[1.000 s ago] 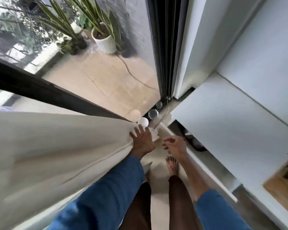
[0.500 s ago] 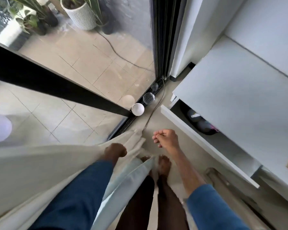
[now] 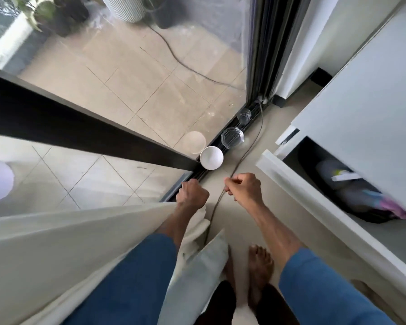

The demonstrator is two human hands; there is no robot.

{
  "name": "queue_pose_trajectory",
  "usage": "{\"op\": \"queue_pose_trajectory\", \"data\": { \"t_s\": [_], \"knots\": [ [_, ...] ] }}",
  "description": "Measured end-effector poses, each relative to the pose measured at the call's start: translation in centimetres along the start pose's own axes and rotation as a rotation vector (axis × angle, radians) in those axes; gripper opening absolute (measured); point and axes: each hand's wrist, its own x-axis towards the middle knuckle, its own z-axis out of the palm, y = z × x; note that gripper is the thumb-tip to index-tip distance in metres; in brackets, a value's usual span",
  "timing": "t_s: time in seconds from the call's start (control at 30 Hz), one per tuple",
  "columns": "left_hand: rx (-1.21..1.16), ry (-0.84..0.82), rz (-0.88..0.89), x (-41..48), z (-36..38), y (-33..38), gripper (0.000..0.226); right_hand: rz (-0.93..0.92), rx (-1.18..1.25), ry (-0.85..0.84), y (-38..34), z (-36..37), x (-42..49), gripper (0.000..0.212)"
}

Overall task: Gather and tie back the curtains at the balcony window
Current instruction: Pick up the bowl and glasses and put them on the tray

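Cream curtain (image 3: 56, 249) gathered at the lower left of the balcony window (image 3: 150, 90), its leading edge bunched in the left hand (image 3: 192, 193), fingers curled tight around the fabric just short of the dark sliding-door track (image 3: 204, 174). Loose folds of the same cloth hanging below the left forearm, down towards two bare feet (image 3: 260, 266) on the pale floor. Just beside it and clear of the cloth, the right hand (image 3: 244, 187), fingers curled closed with thumb against forefinger, nothing plainly held. Thin dark cord (image 3: 250, 148) running from the window corner across the floor and past those fingertips; contact between cord and hand impossible to tell. Ahead of both hands, along the track, a white bowl (image 3: 211, 158) and two clear glass vessels (image 3: 232, 137). Blue sleeves (image 3: 127, 277) on both arms, forearms bare. To the right, a white cabinet (image 3: 361, 90) with an open lower compartment, dark bags (image 3: 352, 195) inside. Beyond the glass, beige balcony tiles, a trailing cable (image 3: 174, 59), a ribbed white planter (image 3: 127, 8) and leafy potted plants (image 3: 45, 15).
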Motion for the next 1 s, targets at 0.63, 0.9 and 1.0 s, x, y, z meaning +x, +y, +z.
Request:
{"op": "queue_pose_trajectory", "data": {
  "t_s": [0.63,0.9,1.0],
  "knots": [
    [-0.420,0.136,0.228,13.8,8.1,-0.3,0.024,0.130,-0.039,0.077,6.0,11.7,18.1,0.031],
    [-0.484,0.227,0.229,14.4,7.4,0.7,0.020,0.195,0.024,0.095,7.3,10.3,17.4,0.035],
    [-0.385,0.340,0.259,13.3,6.5,1.9,0.019,0.242,0.112,0.121,6.8,8.7,14.8,0.024]
  ]
}}
